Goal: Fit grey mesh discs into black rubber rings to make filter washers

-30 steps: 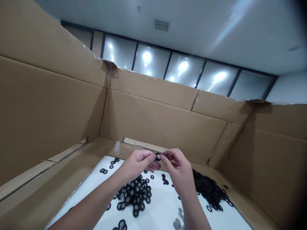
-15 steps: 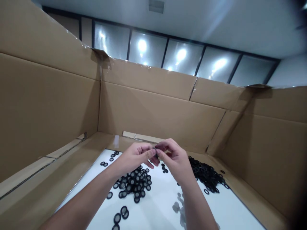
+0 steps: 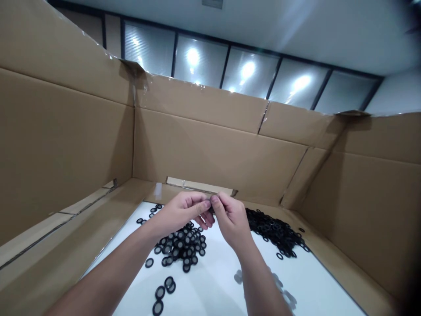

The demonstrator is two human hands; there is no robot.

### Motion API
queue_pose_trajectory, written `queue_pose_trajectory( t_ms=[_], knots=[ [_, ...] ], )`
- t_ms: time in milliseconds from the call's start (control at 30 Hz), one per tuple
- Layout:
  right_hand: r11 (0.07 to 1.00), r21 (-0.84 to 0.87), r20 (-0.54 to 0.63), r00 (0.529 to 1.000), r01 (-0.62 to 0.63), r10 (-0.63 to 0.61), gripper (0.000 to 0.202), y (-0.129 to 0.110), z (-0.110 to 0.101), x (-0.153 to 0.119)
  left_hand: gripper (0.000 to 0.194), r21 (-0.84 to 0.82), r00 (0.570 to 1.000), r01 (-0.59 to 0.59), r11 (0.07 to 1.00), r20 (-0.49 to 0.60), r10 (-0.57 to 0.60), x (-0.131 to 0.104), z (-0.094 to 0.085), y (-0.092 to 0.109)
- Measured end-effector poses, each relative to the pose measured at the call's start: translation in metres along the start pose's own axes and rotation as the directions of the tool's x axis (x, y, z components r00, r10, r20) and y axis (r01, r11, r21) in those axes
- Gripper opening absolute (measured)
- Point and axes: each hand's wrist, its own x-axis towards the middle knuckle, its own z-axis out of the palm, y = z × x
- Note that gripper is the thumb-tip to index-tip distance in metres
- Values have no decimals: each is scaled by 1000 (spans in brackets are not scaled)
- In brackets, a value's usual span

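Observation:
My left hand (image 3: 188, 211) and my right hand (image 3: 231, 219) meet above the far part of a white board (image 3: 210, 289). Between their thumbs and fingertips is a small dark ring (image 3: 211, 210), pinched from both sides and mostly covered by the fingers. Under my left hand lies a heap of black rings with grey discs in them (image 3: 181, 245). Beyond my right wrist is a bigger heap of plain black rings (image 3: 279, 232). Loose grey discs (image 3: 288, 300) lie beside my right forearm, which hides some of them.
High cardboard walls (image 3: 197, 153) enclose the board on the left, back and right. Several filled rings (image 3: 159, 292) lie apart at the near left, others (image 3: 153, 210) at the far left corner. A cardboard strip (image 3: 200, 186) runs along the back wall's foot.
My right hand has shifted slightly left and its fingers have curled in, with the thumb now against the ring. My left hand stays nearly in place. The view has tilted slightly.

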Motion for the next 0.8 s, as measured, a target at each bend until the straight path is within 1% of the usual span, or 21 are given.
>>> queue_pose_trajectory(
  t_ms=[100, 233, 300, 400, 500, 667, 733, 800],
  knots=[
    [999, 43, -6, 1000, 15, -15, 42, 0, 3, 0, 30, -13, 1000, 11, 1000, 8, -11, -1, -3, 1],
    [994, 105, 37, 999, 7, -11, 43, 3, 2, -1, 27, 6, 998, 44, 999, 34, -44, -3, -7, 3],
    [994, 113, 45, 999, -4, -1, 43, 4, 2, 0, 25, 6, 998, 59, 998, 29, -59, -4, -8, 4],
    [993, 115, 23, 999, -30, 27, 43, 6, 2, 0, 24, -27, 999, 35, 999, -9, -36, -3, -9, 4],
    [990, 141, 16, 999, -31, 29, 44, 6, 3, -1, 23, -60, 1000, 8, 998, -22, -10, -1, -9, 2],
    [960, 275, 38, 998, -59, 50, 44, 6, 8, -2, 18, -80, 999, 48, 996, -13, -49, 0, -7, 1],
    [941, 331, 47, 997, -74, 62, 44, 7, 10, -2, 19, -80, 998, 67, 995, -9, -67, -1, -6, 3],
    [934, 349, 49, 996, -81, 68, 44, 7, 10, -2, 22, -76, 997, 76, 994, -12, -77, -1, -6, 5]
  ],
)
